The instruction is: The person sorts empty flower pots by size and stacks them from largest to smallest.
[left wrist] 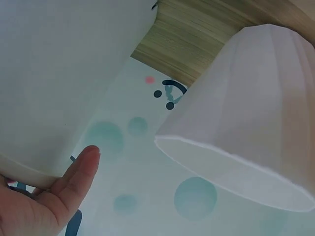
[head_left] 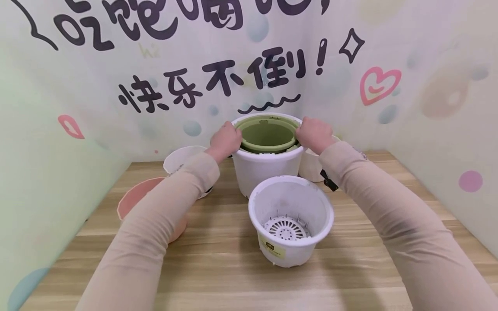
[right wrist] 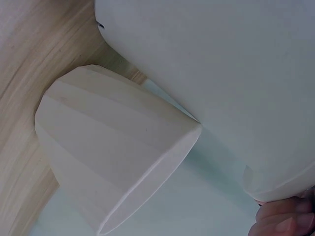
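Note:
A large white flowerpot (head_left: 268,172) stands toward the back of the table with a green flowerpot (head_left: 268,133) nested inside it. My left hand (head_left: 226,141) grips the white rim on the left, the thumb stretched along it in the left wrist view. On the opposite side my right hand (head_left: 316,134) holds the same rim, its fingers curled beneath the lip in the right wrist view. Nearer to me sits a smaller white flowerpot (head_left: 291,254) with a slotted bottom and a yellowish label. Whether the large pot touches the table is unclear.
A pink pot (head_left: 137,193) is at the left, partly behind my sleeve. Behind it is a white faceted pot (left wrist: 251,108). A cream faceted pot (right wrist: 108,142) stands right of the large pot. Printed cloth walls (head_left: 218,108) enclose the wooden table (head_left: 218,268).

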### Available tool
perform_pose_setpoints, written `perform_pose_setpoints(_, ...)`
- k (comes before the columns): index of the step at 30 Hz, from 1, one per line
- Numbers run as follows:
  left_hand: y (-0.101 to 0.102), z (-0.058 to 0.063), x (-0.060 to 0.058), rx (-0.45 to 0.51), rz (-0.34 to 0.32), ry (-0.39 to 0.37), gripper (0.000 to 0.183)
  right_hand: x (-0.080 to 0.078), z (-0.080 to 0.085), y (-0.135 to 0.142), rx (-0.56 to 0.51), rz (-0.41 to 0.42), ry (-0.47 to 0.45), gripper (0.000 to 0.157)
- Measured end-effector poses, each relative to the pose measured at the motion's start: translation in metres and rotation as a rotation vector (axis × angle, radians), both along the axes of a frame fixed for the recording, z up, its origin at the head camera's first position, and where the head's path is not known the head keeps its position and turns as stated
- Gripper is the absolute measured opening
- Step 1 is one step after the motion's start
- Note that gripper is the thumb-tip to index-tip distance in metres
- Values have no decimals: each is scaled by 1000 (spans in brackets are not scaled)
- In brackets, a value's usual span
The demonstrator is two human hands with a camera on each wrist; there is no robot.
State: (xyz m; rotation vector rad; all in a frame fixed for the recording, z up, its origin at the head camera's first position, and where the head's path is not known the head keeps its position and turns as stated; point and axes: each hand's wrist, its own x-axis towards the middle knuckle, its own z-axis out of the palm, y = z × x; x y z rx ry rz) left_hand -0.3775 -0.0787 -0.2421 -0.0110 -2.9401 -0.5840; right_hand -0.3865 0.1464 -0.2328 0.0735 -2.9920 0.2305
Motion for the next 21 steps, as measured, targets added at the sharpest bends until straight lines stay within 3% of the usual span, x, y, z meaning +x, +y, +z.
perform_pose_setpoints(8,3,6,5,-92,7,3,46,-1,2,0,21,3,-1,20)
perform_pose_setpoints(15,2,4,4,-134,9,-13,42,3,1,-1,24,18,-19,21)
perform_pose_setpoints(21,3,4,4,-125,21,-23,42,3,1,1,-51,-4,-68,21)
